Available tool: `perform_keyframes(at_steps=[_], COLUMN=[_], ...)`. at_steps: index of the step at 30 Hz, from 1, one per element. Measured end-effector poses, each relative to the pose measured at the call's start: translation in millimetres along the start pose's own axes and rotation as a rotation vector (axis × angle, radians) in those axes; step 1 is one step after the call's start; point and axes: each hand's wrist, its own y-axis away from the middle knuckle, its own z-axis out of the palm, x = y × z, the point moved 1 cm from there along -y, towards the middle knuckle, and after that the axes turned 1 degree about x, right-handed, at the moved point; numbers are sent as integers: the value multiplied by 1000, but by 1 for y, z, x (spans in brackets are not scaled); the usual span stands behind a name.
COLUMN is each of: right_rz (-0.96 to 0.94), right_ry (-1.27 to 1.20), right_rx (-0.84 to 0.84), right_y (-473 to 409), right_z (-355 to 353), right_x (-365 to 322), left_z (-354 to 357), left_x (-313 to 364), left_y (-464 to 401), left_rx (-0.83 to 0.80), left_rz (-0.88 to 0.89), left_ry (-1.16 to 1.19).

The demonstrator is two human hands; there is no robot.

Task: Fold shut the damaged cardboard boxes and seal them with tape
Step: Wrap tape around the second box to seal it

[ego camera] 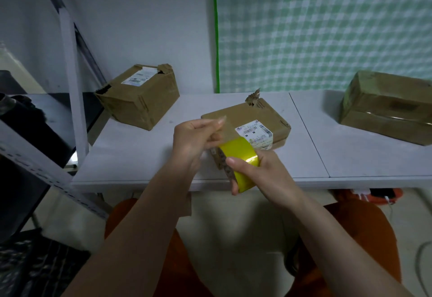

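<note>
Both hands closed | right hand (264, 175) grips yellow tape roll (243, 156) | left hand (194, 142) pinches strip

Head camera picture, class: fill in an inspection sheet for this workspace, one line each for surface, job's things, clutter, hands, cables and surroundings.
Surface: white table, seam right of centre.
Job's things: middle box, top corner torn, shipping label; left box, crushed, gaps at top corners; right box, glossy as if taped; yellow tape roll.
Clutter: nothing seen on the table.
Hands: right hand grips the roll; left hand pinches a pulled-out clear tape strip.
Cables: white cable under the table, right.
Surroundings: green checked cloth on the wall; metal shelf frame left; dark crate on the floor.
</note>
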Motion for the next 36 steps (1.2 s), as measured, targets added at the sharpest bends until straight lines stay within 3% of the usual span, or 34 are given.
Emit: perform_keyframes(at_steps=[6, 13, 22, 29, 36], right_rz=[154, 251, 343, 385, 451], right_ry=[27, -70, -172, -197, -188], right_rx=[-22, -22, 95, 143, 139], right_y=[-5, -9, -28, -47, -54], right_z=[-1, -4, -7, -7, -8], right_x=[13, 30, 44, 44, 54], left_z=[-2, -7, 3, 3, 0], left_x=[-23, -41, -57, -62, -79], left_y=[-8, -31, -66, -84, -83], left_rx=[183, 165, 109, 182, 166], left_rz=[68, 65, 118, 211, 277], left_ry=[-30, -198, -391, -594, -586])
